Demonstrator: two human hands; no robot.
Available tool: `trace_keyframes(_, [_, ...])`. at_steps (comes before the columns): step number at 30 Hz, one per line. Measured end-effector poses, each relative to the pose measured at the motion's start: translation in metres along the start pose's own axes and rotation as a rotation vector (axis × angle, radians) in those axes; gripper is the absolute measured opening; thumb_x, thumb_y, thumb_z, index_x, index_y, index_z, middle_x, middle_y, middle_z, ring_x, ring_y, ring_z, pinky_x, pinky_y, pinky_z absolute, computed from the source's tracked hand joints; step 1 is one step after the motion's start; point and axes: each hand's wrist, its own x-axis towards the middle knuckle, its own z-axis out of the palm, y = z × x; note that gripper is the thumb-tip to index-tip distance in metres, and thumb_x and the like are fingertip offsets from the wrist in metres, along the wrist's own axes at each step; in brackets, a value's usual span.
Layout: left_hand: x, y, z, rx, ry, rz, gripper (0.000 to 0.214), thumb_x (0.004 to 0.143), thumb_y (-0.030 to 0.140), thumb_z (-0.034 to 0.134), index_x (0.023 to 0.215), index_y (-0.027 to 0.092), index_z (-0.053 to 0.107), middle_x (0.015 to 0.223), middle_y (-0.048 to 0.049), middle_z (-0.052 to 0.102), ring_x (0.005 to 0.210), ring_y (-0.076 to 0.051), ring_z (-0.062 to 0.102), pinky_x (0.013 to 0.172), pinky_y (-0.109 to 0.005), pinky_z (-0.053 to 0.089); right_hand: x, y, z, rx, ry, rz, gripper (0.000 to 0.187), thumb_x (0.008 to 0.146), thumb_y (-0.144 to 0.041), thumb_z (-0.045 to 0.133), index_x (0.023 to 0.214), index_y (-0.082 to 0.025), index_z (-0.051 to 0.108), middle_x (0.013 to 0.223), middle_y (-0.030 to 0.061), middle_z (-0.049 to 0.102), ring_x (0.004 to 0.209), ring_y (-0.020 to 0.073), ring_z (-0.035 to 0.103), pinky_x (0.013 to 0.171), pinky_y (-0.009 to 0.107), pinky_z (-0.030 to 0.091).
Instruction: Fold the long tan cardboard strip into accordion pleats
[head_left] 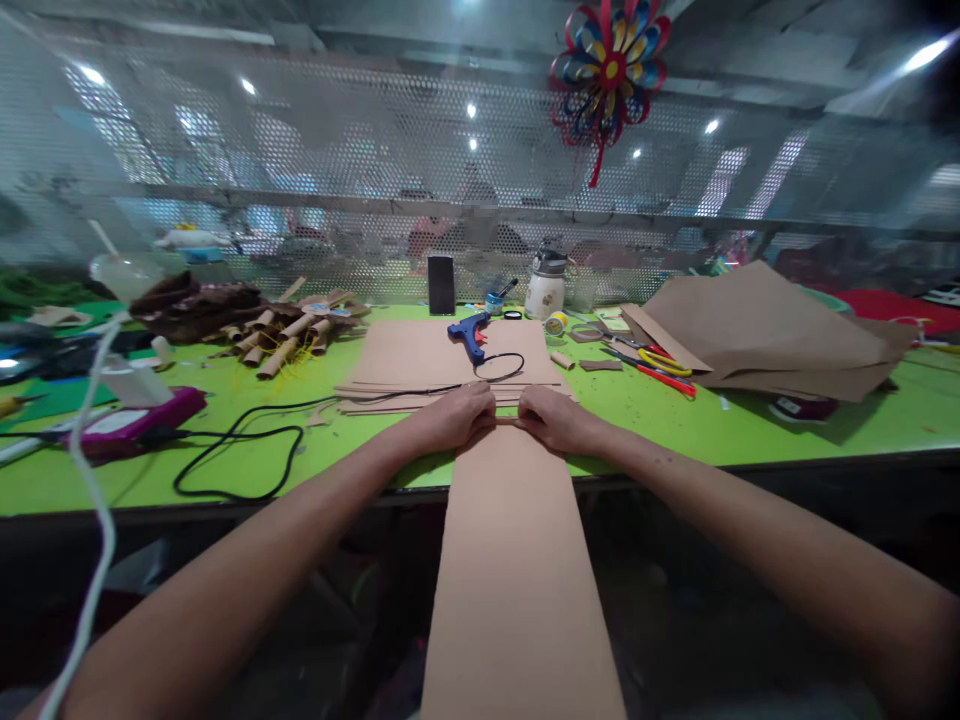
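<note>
A long strip of brown kraft paper (517, 560) runs from the table edge down toward me. Its far end looks rolled into a thin edge between my hands. My left hand (461, 412) has its fingers closed on the left side of that end, and my right hand (555, 418) grips the right side. Just beyond them lies a stack of brown paper sheets (397, 350), with a blue glue gun (470, 335) resting on top. The glue gun's black cord (255, 408) trails off to the left.
On the green table (375, 450), a purple power strip (142, 420) and rolled paper tubes (279, 357) lie left. Scissors (664, 362) and large brown paper (772, 330) are right. A phone (441, 285) and a white bottle (545, 290) stand behind. A white cable (97, 500) hangs at left.
</note>
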Motion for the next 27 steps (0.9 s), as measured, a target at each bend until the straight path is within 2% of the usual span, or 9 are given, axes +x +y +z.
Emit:
trace_keyframes(8, [-0.001, 0.003, 0.000, 0.020, 0.009, -0.018, 0.009, 0.083, 0.015, 0.046, 0.077, 0.016, 0.052, 0.082, -0.0034, 0.050, 0.073, -0.014, 0.046, 0.063, -0.024, 0.036, -0.008, 0.004, -0.007, -0.007, -0.041, 0.028, 0.011, 0.084, -0.018, 0.053, 0.074, -0.016, 0.049, 0.075, 0.0020, 0.050, 0.067, 0.0127, 0.040, 0.059, 0.023, 0.030])
trace_keyframes(15, [-0.002, -0.007, -0.003, -0.132, -0.046, -0.198, 0.007, 0.080, 0.019, 0.049, 0.079, 0.016, 0.056, 0.073, 0.0004, 0.054, 0.065, -0.012, 0.047, 0.059, -0.022, 0.035, -0.007, 0.005, -0.007, 0.005, -0.045, 0.043, 0.011, 0.084, -0.018, 0.052, 0.073, -0.015, 0.051, 0.074, 0.0017, 0.051, 0.068, 0.0126, 0.042, 0.061, 0.023, 0.032])
trace_keyframes(21, [-0.010, -0.008, -0.005, -0.093, 0.003, -0.166, 0.009, 0.080, 0.017, 0.048, 0.078, 0.016, 0.056, 0.077, -0.0011, 0.054, 0.069, -0.012, 0.048, 0.062, -0.022, 0.037, -0.010, 0.005, -0.003, -0.053, 0.003, 0.010, 0.008, 0.084, -0.019, 0.053, 0.077, -0.015, 0.052, 0.079, 0.0037, 0.053, 0.073, 0.0139, 0.044, 0.066, 0.025, 0.034])
trace_keyframes(27, [-0.015, -0.003, -0.003, -0.011, 0.049, -0.117, 0.008, 0.081, 0.016, 0.049, 0.076, 0.016, 0.054, 0.079, -0.0026, 0.050, 0.074, -0.014, 0.047, 0.066, -0.024, 0.038, -0.012, 0.005, -0.009, -0.101, -0.048, 0.041, 0.011, 0.085, -0.022, 0.054, 0.077, -0.015, 0.052, 0.078, 0.0034, 0.053, 0.071, 0.0141, 0.044, 0.063, 0.025, 0.031])
